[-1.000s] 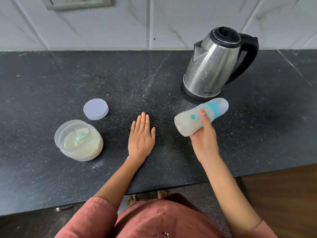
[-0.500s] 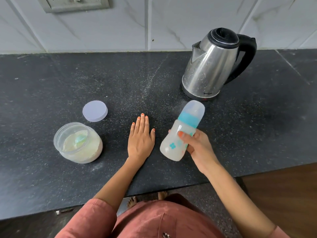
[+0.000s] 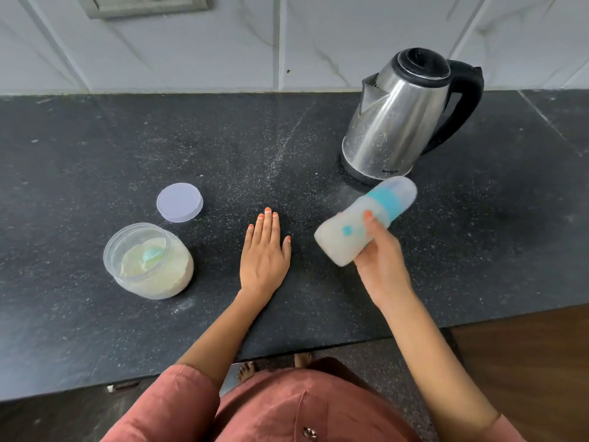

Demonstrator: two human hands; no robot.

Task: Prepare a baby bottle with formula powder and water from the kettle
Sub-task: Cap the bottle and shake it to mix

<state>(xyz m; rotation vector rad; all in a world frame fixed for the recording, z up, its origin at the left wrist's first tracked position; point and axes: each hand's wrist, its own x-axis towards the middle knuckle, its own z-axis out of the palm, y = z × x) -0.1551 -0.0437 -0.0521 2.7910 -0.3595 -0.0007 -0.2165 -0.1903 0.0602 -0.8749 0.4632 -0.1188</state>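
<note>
The right grip [image 3: 379, 260] was curled round the baby bottle [image 3: 338, 242], holding it tilted above the table [image 3: 95, 154]. The bottle's capped end pointed away toward the kettle [image 3: 395, 122], which stood just beyond that grip. The left grip [image 3: 264, 253] lay flat on the table beside it, fingers straight, holding nothing. To the left of that grip sat the open formula jar [image 3: 149, 275] with a scoop [image 3: 153, 255] inside, and the jar's lid [image 3: 180, 202] lay just beyond it.
</note>
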